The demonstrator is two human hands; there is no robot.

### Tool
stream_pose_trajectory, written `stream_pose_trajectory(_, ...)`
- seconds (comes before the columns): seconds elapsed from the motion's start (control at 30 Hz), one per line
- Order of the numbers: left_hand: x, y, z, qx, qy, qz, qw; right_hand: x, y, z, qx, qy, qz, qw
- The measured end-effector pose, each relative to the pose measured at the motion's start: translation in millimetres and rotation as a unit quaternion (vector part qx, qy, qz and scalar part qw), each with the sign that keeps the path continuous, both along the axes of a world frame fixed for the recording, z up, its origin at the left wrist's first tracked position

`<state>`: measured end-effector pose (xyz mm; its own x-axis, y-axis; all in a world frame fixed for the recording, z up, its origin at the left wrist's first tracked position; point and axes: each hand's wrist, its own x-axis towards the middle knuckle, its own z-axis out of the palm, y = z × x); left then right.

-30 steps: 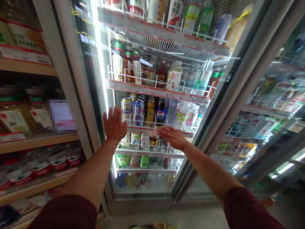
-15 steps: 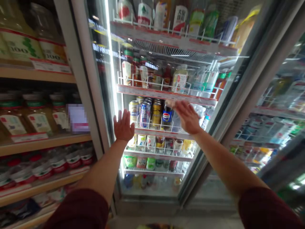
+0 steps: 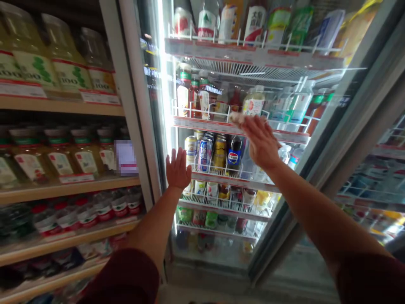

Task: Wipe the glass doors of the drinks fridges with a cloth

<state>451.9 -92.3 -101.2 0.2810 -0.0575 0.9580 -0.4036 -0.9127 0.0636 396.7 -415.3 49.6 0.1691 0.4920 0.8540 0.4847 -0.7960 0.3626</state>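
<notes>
I stand at a lit drinks fridge (image 3: 240, 63) with wire shelves. My left hand (image 3: 178, 169) lies flat, fingers spread, on the left side of the glass beside a row of cans (image 3: 205, 152). My right hand (image 3: 261, 141) reaches up to the red shelf rail (image 3: 202, 123) under the bottles, above a Pepsi bottle (image 3: 234, 153). Its fingers lie together over a small pale thing (image 3: 236, 118), too blurred to name. Both arms wear dark red sleeves.
Wooden shelves on the left carry yellow-liquid bottles (image 3: 60, 160) and, lower down, red-capped water bottles (image 3: 95, 209). A grey door frame (image 3: 133, 126) separates them from the fridge. Another glass-fronted cooler (image 3: 379, 169) stands to the right.
My right hand has risen from the lower can shelf to the rail below the bottle shelf, carrying the pale thing. My left hand stays flat on the glass. The view has shifted left.
</notes>
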Motion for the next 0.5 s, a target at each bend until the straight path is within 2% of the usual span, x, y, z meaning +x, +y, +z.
stream_pose_trajectory(0.07,0.8,0.3,-0.4,0.005,-0.012,0.006,1.0,3.3,0.9,5.4,0.081,-0.026,-0.041,0.996)
stream_pose_trajectory(0.1,1.1,0.5,-0.6,0.008,-0.02,0.01,1.0,3.5,3.5,-3.4,0.075,-0.016,-0.046,0.996)
stream_pose_trajectory(0.17,1.6,0.7,-0.8,0.013,-0.028,0.014,0.999,0.9,9.3,-36.5,-0.028,0.029,-0.019,0.999)
stream_pose_trajectory(0.23,2.0,0.9,-1.0,0.01,-0.02,0.011,1.0,-3.7,11.2,-68.3,-0.187,0.083,0.036,0.978)
stream_pose_trajectory(0.27,2.1,0.9,-1.1,0.006,-0.012,0.009,1.0,-5.8,9.6,-75.6,-0.249,0.1,0.057,0.962)
stream_pose_trajectory(0.3,2.1,0.8,-1.2,0.002,-0.005,0.006,1.0,-7.3,6.4,-74.7,-0.28,0.105,0.063,0.952)
stream_pose_trajectory(0.33,2.0,0.8,-1.3,-0.002,0.001,0.003,1.0,-8.0,2.1,-65.7,-0.274,0.096,0.052,0.956)
stream_pose_trajectory(0.37,1.9,0.7,-1.3,-0.004,0.004,0.001,1.0,-8.0,-2.5,-50.4,-0.233,0.074,0.029,0.969)
stream_pose_trajectory(0.43,1.5,0.6,-1.4,-0.004,0.002,0.002,1.0,-6.7,-9.7,-13.3,-0.086,0.01,-0.033,0.996)
stream_pose_trajectory(0.5,1.6,0.8,-1.3,0.001,-0.013,0.009,1.0,-5.1,-10.3,9.9,0.047,-0.036,-0.075,0.995)
